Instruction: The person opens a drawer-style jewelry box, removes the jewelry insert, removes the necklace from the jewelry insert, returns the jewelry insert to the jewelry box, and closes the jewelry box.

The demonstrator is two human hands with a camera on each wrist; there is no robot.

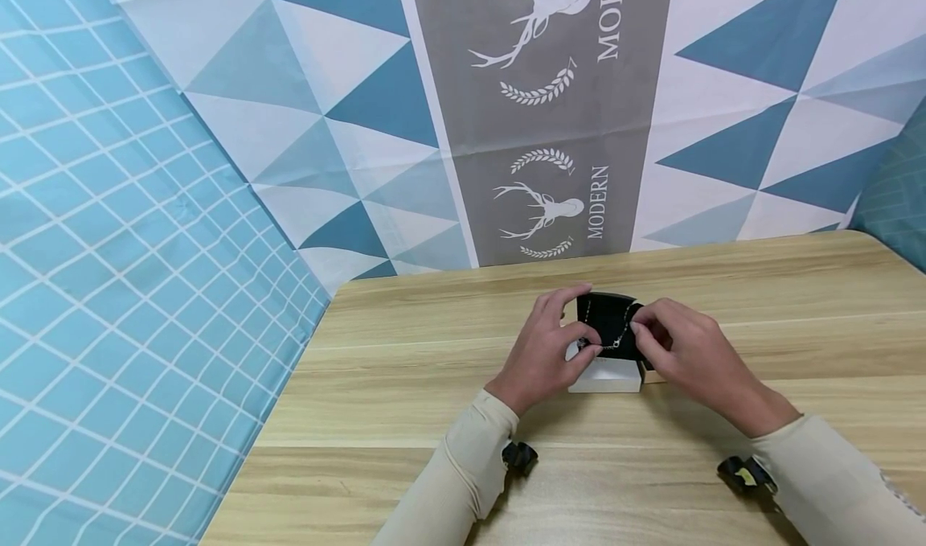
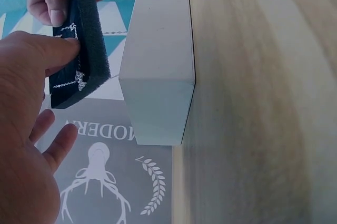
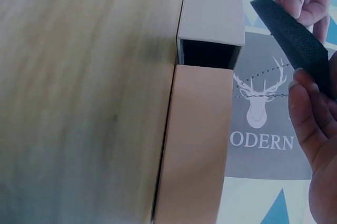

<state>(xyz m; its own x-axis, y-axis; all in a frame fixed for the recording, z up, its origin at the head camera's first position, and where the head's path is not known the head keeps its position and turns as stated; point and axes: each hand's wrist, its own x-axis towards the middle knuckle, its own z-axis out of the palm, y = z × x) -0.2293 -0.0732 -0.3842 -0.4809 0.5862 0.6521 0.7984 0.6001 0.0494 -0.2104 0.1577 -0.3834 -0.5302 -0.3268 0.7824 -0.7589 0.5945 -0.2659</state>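
Note:
A black foam pad (image 1: 608,321) stands tilted above the boxes, a thin silver chain (image 2: 80,79) with a small sparkling charm lying across its face. My left hand (image 1: 546,349) pinches the pad's left part, with the thumb (image 2: 66,50) pressed on the front over the chain. The right hand (image 1: 687,349) grips the right edge between thumb and fingers. Behind the pad, loose chain strands (image 3: 260,96) show in the right wrist view. Just below is a white box (image 2: 158,40) with one open, dark end. Parts of the chain are hidden by my fingers.
A tan box part (image 3: 195,129) adjoins the white box's open end. Both lie on a wood-grain table (image 1: 405,385). Patterned cloth (image 1: 550,128) hangs behind the far edge, and blue checked cloth (image 1: 123,256) is at the left.

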